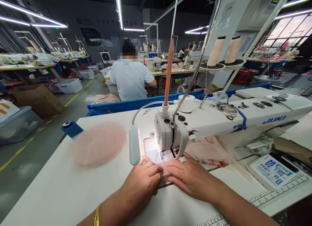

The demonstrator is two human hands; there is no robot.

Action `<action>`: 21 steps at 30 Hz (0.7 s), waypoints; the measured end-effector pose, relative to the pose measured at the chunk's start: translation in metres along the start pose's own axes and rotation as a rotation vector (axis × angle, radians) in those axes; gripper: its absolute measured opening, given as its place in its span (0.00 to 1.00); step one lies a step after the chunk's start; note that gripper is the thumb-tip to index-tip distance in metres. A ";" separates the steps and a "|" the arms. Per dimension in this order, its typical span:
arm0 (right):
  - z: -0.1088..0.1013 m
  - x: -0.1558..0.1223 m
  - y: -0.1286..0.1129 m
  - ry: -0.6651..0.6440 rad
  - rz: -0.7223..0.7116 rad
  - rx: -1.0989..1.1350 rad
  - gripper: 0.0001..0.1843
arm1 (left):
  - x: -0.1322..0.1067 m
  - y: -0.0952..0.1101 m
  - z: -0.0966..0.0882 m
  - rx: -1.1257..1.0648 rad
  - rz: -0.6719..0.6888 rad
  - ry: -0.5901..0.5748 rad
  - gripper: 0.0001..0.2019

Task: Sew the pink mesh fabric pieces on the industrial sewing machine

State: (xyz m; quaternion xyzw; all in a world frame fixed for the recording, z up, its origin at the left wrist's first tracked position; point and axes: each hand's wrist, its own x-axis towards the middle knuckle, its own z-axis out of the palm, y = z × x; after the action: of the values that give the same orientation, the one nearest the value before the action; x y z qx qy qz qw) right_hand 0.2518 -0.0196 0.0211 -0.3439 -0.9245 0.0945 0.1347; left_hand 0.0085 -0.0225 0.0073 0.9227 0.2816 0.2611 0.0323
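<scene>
Landmark: over my head feed I use the white metal JUKI sewing machine; its long arm runs rightward from the needle head, which is its left end.
Fabric at the needle: the sheer pale-pink cloth lies on the near side of the machine's needle head. The strip I see points from the presser foot toward the near edge of the white desk; hands cover the rest, so I cannot tell its full long axis.
Left hand: the left hand, just left of the needle head, has its fingers curled together at the cloth; whether they pinch it, I cannot tell.
Right hand: the right hand, right of the needle head, lays stretched fingers on the cloth, pointing left, thumb slightly apart.
Under the arm: I see a loose heap of sheer pink fabric and orange-handled snips.
Left of the machine: the slim grey lamp stands just beside the needle head; a rounded pale-pink fabric piece lies farther out.
</scene>
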 end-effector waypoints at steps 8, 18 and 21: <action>0.007 0.001 0.003 0.003 0.042 -0.043 0.12 | 0.000 -0.006 0.003 0.006 -0.008 -0.007 0.13; 0.010 0.007 0.006 0.079 0.121 -0.095 0.10 | 0.005 -0.015 0.006 0.055 -0.008 0.034 0.15; 0.009 0.008 0.006 0.121 0.114 -0.111 0.13 | 0.006 -0.017 0.007 0.078 -0.023 0.035 0.14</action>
State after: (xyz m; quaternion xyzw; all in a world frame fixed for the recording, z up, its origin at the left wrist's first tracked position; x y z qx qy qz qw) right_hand 0.2468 -0.0104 0.0127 -0.4078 -0.8975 0.0296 0.1652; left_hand 0.0075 -0.0043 0.0000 0.9153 0.3027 0.2655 -0.0056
